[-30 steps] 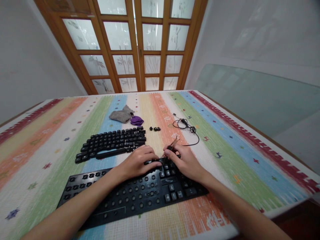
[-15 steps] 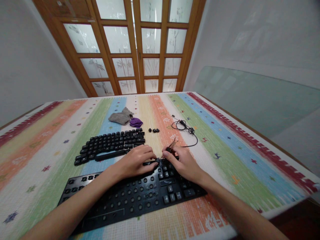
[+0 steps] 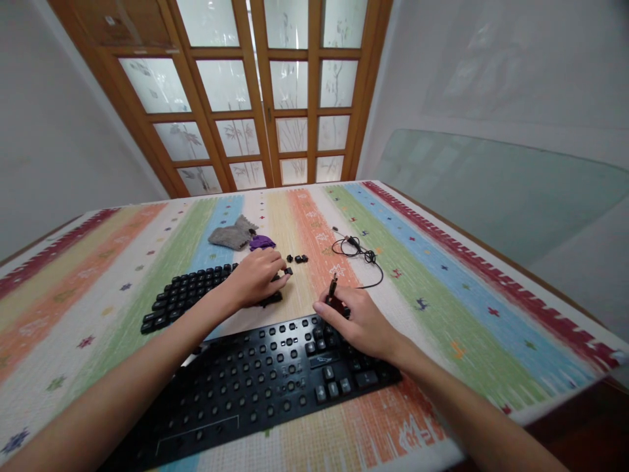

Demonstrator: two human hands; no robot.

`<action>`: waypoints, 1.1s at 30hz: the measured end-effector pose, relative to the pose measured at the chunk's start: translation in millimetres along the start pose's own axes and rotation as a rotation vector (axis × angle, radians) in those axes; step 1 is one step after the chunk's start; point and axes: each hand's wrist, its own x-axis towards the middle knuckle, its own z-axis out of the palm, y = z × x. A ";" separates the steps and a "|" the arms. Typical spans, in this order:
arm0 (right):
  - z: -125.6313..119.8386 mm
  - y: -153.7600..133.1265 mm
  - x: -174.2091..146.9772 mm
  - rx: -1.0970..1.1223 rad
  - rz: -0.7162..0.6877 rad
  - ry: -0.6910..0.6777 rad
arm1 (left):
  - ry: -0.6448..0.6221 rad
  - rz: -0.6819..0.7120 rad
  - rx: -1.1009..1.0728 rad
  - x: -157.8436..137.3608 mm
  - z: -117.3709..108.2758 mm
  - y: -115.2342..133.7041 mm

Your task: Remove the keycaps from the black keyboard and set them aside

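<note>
My left hand (image 3: 263, 278) is over the right end of the group of loose black keycaps (image 3: 189, 288). Its thumb and fingers pinch a black keycap (image 3: 288, 271). My right hand (image 3: 361, 321) is closed around a small dark tool with thin coppery prongs (image 3: 333, 286) that point up and away. This hand rests over the upper right part of the black keyboard (image 3: 265, 367). Most of the keyboard's left and middle shows bare key posts, while keycaps remain on its right part. My left forearm hides some of the keyboard's left end.
Several loose keycaps (image 3: 297, 259) lie beyond my left hand. Behind them are a grey cloth (image 3: 230, 236) and a purple cloth (image 3: 262, 242). A coiled black cable (image 3: 363, 252) lies to the right on the striped tablecloth (image 3: 442, 314).
My left hand has left the keyboard's top edge and moved away and leftward to the loose keycaps, carrying a keycap. My right hand has stayed near its place with the tool tilted more upright.
</note>
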 end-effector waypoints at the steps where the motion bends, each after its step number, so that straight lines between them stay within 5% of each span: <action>1: -0.4 -0.2 0.0 0.000 -0.008 -0.011 | -0.010 -0.013 0.013 3.6 2.2 -2.6; 7: -3.2 0.0 -0.6 0.001 -0.083 -0.060 | -0.036 -0.125 -0.015 20.1 14.5 -11.3; 20: -10.2 8.8 2.0 0.053 -0.055 -0.169 | -0.294 -0.220 0.051 37.8 18.9 -0.3; 33: -17.0 12.2 3.0 0.021 -0.165 -0.232 | -0.279 -0.255 0.085 41.0 22.1 -0.9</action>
